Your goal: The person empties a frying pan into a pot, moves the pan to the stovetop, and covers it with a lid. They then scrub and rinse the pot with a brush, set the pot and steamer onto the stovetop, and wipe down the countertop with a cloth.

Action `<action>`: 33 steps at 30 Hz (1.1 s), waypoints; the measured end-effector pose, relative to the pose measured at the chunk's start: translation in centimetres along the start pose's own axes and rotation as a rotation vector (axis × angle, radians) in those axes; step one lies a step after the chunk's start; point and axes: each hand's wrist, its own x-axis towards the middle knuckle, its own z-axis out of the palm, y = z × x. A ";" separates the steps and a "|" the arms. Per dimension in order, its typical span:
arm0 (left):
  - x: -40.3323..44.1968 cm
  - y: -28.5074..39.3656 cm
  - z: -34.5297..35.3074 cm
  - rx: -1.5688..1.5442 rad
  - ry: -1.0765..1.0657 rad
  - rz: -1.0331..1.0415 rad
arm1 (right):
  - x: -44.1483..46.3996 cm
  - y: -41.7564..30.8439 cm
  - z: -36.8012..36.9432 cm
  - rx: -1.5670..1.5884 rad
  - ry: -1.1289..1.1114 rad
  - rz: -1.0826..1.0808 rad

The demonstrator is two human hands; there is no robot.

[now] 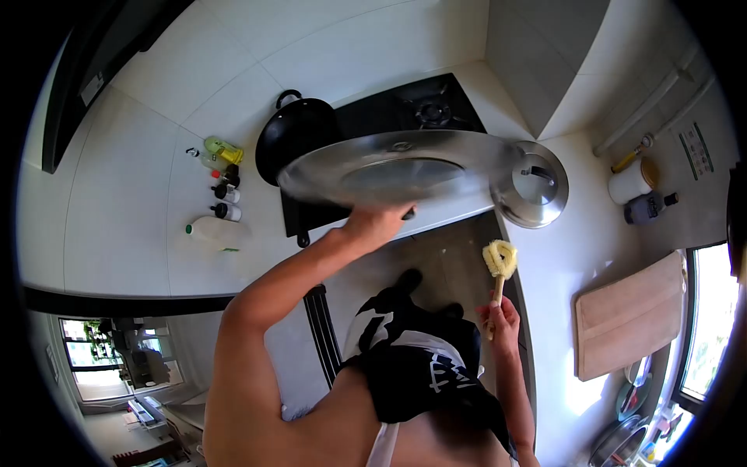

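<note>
My left hand is raised over the front of the stove, its fingers closed on the handle of a large metal wok lid with a glass centre. The lid is tilted and smeared by motion, hiding part of the stove. Lower on the right, my right hand grips the wooden handle of a scrubbing brush, its pale yellow bristle head pointing up beside the counter edge. Behind the lid, a black wok rests on the left of the black gas stove.
A second, smaller lid lies on the counter right of the stove. Several bottles line the left counter. A cutting board, a yellow-lidded canister and a dark bottle are on the right.
</note>
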 end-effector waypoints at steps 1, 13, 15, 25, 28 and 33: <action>-1.0 -0.9 -1.3 0.010 0.030 -0.033 | 0.1 -0.1 1.0 0.001 0.002 -0.005; -5.7 -24.2 -17.6 -0.993 -0.140 -0.777 | 0.0 0.7 15.2 0.026 0.063 -0.139; -6.8 -27.2 -17.3 -1.030 -0.152 -0.810 | 0.0 0.8 17.4 0.046 0.087 -0.118; -8.3 -34.1 -14.9 -1.190 -0.157 -0.911 | -1.3 1.8 21.6 0.009 0.217 -0.153; -8.6 -35.3 -14.4 -1.201 -0.155 -0.930 | -1.8 2.3 22.0 0.011 0.240 -0.150; -8.7 -36.9 -13.8 -1.160 -0.112 -0.934 | -2.5 2.8 22.5 0.015 0.276 -0.146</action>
